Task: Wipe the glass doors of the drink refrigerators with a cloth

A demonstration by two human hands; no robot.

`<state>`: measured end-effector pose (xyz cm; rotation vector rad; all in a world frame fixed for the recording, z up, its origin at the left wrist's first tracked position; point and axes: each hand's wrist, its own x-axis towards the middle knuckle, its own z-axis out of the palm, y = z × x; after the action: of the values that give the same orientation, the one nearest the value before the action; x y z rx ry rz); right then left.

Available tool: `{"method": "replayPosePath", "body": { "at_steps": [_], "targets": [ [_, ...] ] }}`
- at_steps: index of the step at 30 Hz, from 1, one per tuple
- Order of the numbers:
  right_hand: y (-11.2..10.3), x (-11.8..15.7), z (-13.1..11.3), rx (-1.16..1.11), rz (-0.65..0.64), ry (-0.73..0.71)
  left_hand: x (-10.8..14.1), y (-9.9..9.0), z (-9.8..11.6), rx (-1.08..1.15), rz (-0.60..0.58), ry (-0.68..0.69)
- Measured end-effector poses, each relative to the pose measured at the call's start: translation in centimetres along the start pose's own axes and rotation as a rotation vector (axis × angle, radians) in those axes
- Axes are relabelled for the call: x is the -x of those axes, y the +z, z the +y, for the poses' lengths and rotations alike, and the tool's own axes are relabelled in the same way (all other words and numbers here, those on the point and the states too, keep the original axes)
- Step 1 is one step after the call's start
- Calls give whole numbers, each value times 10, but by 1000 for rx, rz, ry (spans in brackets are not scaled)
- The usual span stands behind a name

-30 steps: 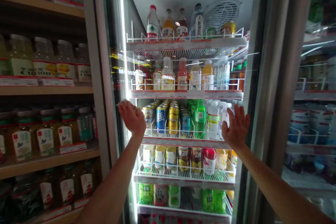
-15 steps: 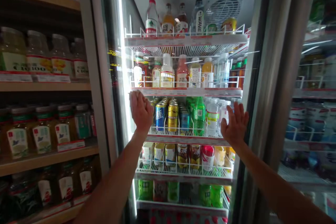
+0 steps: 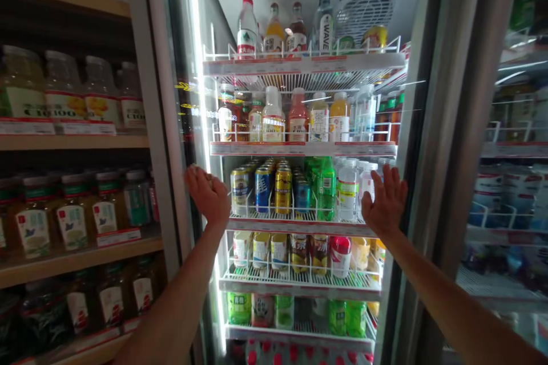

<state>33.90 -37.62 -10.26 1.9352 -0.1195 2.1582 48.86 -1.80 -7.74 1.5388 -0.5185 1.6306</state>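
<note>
My left hand (image 3: 208, 196) is raised against the glass door at its left side, level with the can shelf. Its fingers are bent together, and a small pale bit shows at their tips; what they hold, if anything, I cannot make out. My right hand (image 3: 385, 198) lies flat on the glass near the right side of the door, fingers stretched out. Behind the glass, between my hands, stand a gold can (image 3: 283, 190), a blue can (image 3: 262, 189), a green bottle (image 3: 326, 188) and a clear bottle (image 3: 347, 189).
The lit drinks cooler has several wire shelves; a shelf edge (image 3: 303, 149) runs above my hands. Wooden shelves (image 3: 77, 141) with bottled drinks stand at the left. A metal door frame (image 3: 449, 159) rises on the right, with another stocked cooler beyond it.
My left hand has moved left and slightly down across the glass, uncovering the cans at the left of the shelf. My right hand has stayed almost in place.
</note>
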Motion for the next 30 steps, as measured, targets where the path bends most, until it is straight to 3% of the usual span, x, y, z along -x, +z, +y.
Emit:
{"method": "replayPosePath", "body": {
  "at_steps": [3, 5, 7, 9, 12, 14, 16, 18, 20, 22, 25, 27, 28, 30],
  "targets": [
    [0, 0, 2, 1, 6, 0, 38, 15, 32, -12, -39, 199],
    [-1, 1, 4, -11, 8, -10, 63, 25, 56, 1, -185, 515],
    [0, 2, 6, -26, 1, -10, 71, 25, 61, 8, -288, 723],
    [0, 2, 6, -34, -13, 8, 61, 15, 43, -15, -252, 671],
    [0, 2, 3, -31, -18, 22, 33, 0, 10, -105, -37, 301],
    [0, 1, 2, -26, -16, 21, 27, 2, 11, -132, 35, 182],
    [-1, 1, 2, -27, -9, 9, 38, 13, 34, -92, -35, 317],
    [-1, 1, 5, -34, -9, 4, 58, 25, 64, -27, -180, 563],
    [-1, 2, 7, -44, -17, 7, 76, 29, 79, 2, -292, 717],
    [-1, 2, 7, -48, -26, 9, 84, 19, 66, -25, -302, 677],
    [1, 2, 5, -36, -15, 13, 78, -7, 18, -137, -130, 338],
    [2, 2, 4, -31, -20, 33, 74, -13, 0, -189, -21, 183],
    [3, 2, 4, -31, -29, 46, 74, -11, 1, -189, -4, 172],
    [2, 3, 4, -37, -49, 63, 79, 4, 24, -143, -46, 268]
  ]
}}
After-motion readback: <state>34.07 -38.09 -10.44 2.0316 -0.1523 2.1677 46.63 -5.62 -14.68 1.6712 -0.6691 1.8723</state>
